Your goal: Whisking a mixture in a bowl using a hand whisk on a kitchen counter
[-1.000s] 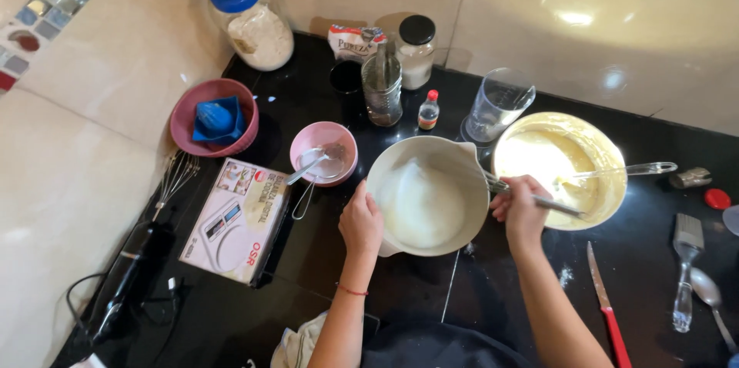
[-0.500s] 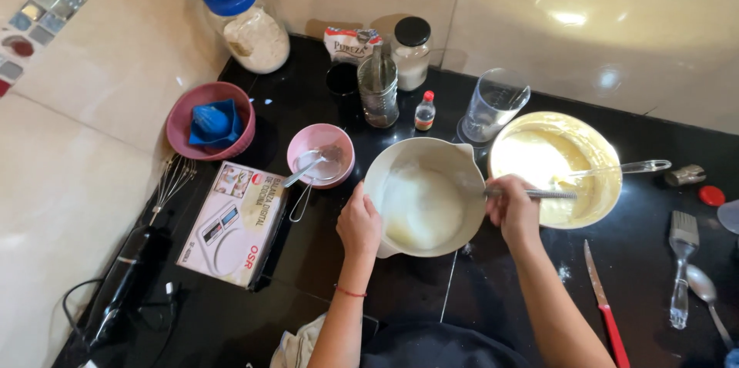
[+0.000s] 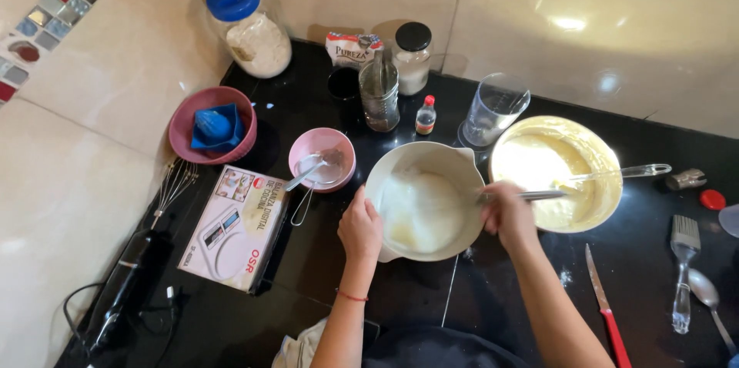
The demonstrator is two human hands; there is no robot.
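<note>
While the left hand gripped the white bowl's rim at frame centre to steady it, the right hand closed on a utensil reaching toward the yellow bowl beside it on the bench.

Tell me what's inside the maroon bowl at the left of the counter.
The maroon bowl holds a blue square cup or mould, sitting tilted against the right wall. Part of the bowl's floor shows bare at left; whatever lies under the blue piece is covered.
</note>
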